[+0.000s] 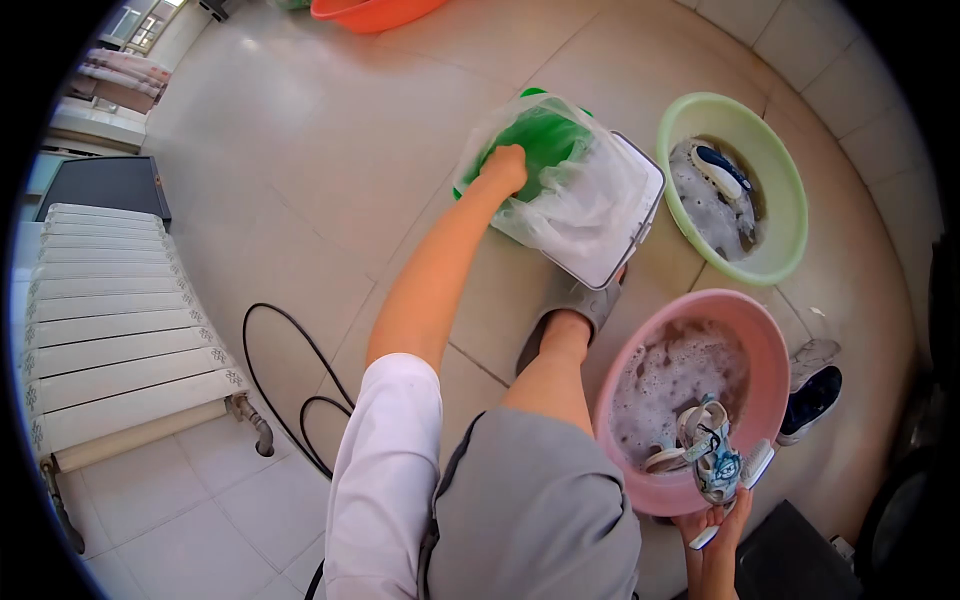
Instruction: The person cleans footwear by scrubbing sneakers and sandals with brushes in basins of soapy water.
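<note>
The left hand [507,170] makes a fist at the plastic bag [562,214], and the right hand [736,514] seems clamped on a brush [758,460] beside a sandal [712,452].

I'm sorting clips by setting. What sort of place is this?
Probably a home's wash area, perhaps a utility room: a pink basin and a pale green basin hold sudsy water and shoes on a tiled floor, with a white radiator at the left.

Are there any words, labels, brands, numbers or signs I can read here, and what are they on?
None can be read anywhere.
Sandal: dark markings, too small and blurred to tell whether they are letters.
Plastic bag: no readable print.
Radiator: patterned ends, no readable text.
</note>
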`<state>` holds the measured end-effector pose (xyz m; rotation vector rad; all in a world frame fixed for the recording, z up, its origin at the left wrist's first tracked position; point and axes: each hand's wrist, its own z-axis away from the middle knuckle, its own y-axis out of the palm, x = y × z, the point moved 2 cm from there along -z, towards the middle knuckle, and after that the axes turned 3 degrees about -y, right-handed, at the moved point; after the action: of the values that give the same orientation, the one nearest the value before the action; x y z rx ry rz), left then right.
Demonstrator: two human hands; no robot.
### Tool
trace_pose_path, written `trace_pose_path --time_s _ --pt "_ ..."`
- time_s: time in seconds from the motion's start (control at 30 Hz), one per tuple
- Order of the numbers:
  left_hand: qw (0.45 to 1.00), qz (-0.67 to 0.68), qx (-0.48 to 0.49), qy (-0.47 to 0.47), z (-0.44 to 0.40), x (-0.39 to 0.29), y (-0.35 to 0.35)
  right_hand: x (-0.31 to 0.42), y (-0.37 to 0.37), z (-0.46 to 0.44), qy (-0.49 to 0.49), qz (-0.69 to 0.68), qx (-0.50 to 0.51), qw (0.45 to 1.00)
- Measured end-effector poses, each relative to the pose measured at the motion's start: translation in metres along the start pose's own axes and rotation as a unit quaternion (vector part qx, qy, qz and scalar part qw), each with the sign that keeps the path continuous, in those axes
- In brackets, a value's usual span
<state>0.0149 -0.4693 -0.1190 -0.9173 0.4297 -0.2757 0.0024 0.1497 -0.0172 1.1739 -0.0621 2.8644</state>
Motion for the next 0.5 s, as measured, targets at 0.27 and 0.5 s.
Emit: trace_pose_path --time_s 0.27,0.5 --pt "0.987 -0.013 -0.159 0.003 0.000 0.001 0.015 0.006 0.023 0.007 0.015 -0.051 -0.005 0.999" --pt "0.979 -0.082 -0.184 0.032 0.005 -0.005 0.018 0.010 0.010 0.014 -0.039 0.061 0.001 0.997"
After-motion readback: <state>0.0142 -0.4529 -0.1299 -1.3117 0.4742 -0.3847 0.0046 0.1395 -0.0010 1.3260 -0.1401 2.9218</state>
